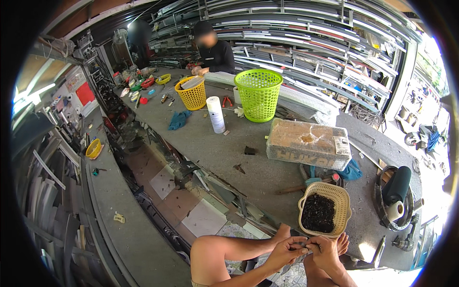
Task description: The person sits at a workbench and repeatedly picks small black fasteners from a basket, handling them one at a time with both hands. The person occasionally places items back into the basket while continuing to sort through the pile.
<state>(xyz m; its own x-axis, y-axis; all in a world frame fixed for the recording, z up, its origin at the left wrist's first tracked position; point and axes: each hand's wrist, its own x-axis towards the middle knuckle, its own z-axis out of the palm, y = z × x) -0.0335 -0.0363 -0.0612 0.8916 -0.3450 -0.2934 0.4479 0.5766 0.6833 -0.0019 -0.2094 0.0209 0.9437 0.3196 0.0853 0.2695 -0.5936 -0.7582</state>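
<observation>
My left hand [286, 252] and my right hand [323, 249] meet in front of my bent legs, at the near edge of the workbench. The fingers of each are pinched together, fingertips almost touching. Something small and dark shows between them, too small to name. Just beyond the hands sits a beige plastic basket [346, 209], partly filled with many small black pieces [318, 214]. A hammer [306, 186] lies behind that basket, beside a blue cloth [352, 170].
A wrapped cardboard box [308, 143], a green basket [258, 95], a yellow basket [192, 95] and a white spray can [215, 115] stand farther back. Coiled black strip [381, 210] lies at right. A gap [162, 184] splits the benches. Another person [217, 55] works across the bench.
</observation>
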